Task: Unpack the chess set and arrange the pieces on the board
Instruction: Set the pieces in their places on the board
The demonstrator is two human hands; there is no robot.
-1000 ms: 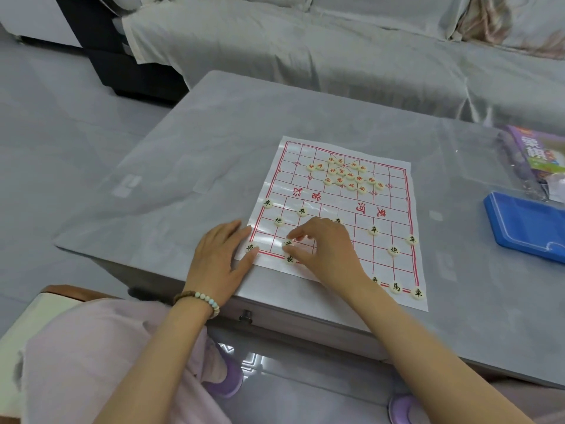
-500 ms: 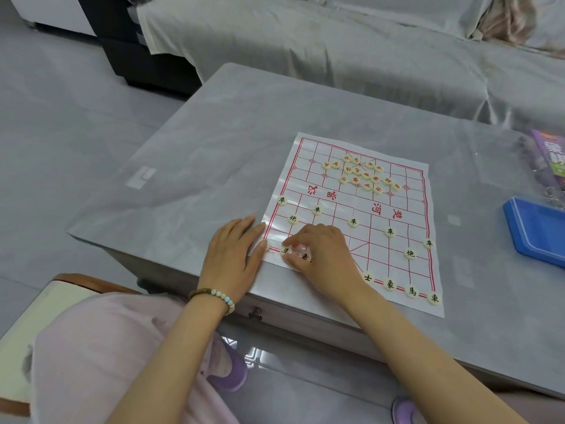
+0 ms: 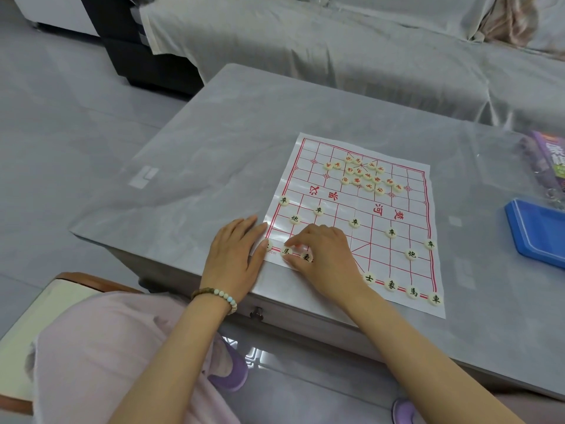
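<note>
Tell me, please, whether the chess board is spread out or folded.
Spread out: the paper chess board lies flat on the grey table, its red grid showing.

Held between the thumb and forefinger tips of the right hand (image 3: 324, 255), the 馬 disc (image 3: 286, 251) shows its black character. The 象 disc (image 3: 306, 257) sits just under the curled fingers. Past that wrist, the near-edge row (image 3: 391, 284) reads 士, 象, 馬, 車. Beyond the fingertips, other black-lettered discs (image 3: 294, 219) read 炮 and 卒. The board (image 3: 409, 209) carries 汉界 and 楚河 in red. By the thumb tip of the left hand (image 3: 235, 255), "0cm" is printed on the margin. The red-lettered discs (image 3: 362, 175) farther off are too small to read.
</note>
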